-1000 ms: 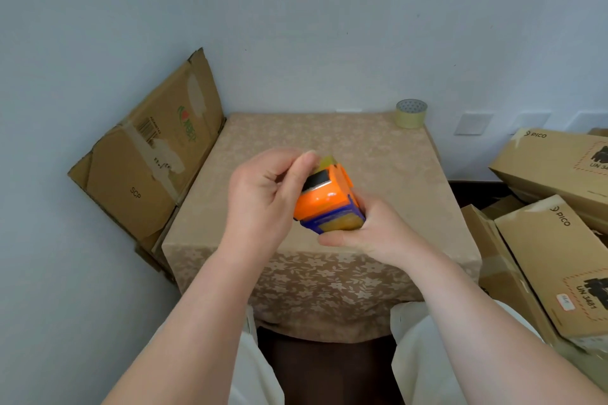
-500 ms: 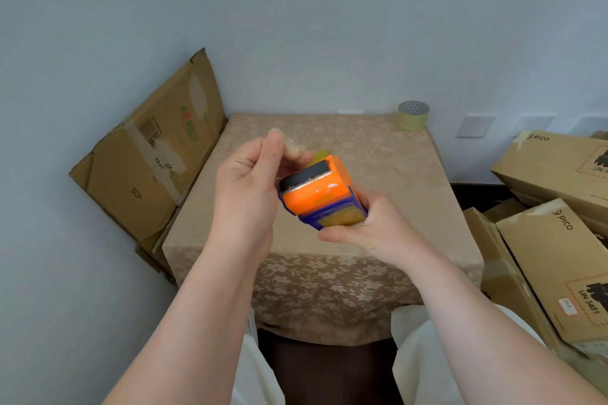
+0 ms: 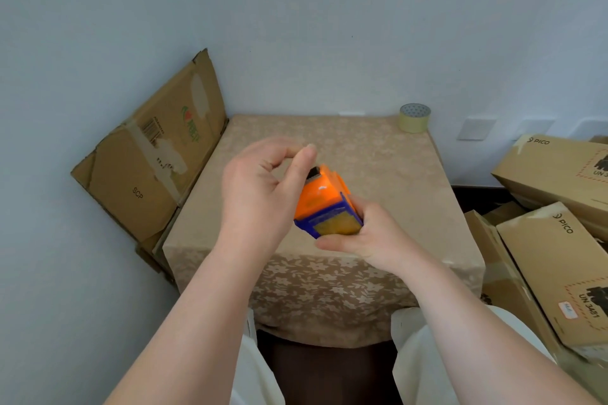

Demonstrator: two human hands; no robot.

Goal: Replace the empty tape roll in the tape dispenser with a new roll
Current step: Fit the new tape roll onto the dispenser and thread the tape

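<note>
A head-worn camera looks down at a small table [image 3: 378, 154] covered in a beige floral cloth, set against a pale wall. At about nine o'clock from the table's middle, a flattened cardboard box [image 3: 154, 154] leans against the wall, touching the table's left edge. Just left of centre, the left hand [image 3: 260, 194] is raised above the table, its thumb and forefinger pinched together at the top front end of the tape dispenser [image 3: 324, 204]; whether a tape end lies between the fingertips cannot be told. The dispenser is held in the air over the table's middle, tilted, with a glossy orange shell, a dark slot at its upper end and a blue frame around a yellowish-brown panel facing the camera. The right hand [image 3: 368, 237] grips it from below and the right, fingers wrapped around the blue base. At one o'clock, in the table's far right corner, a yellowish tape roll [image 3: 414, 118] lies flat. At three o'clock, stacked brown cartons [image 3: 559, 240] printed PICO sit beside the table.
</note>
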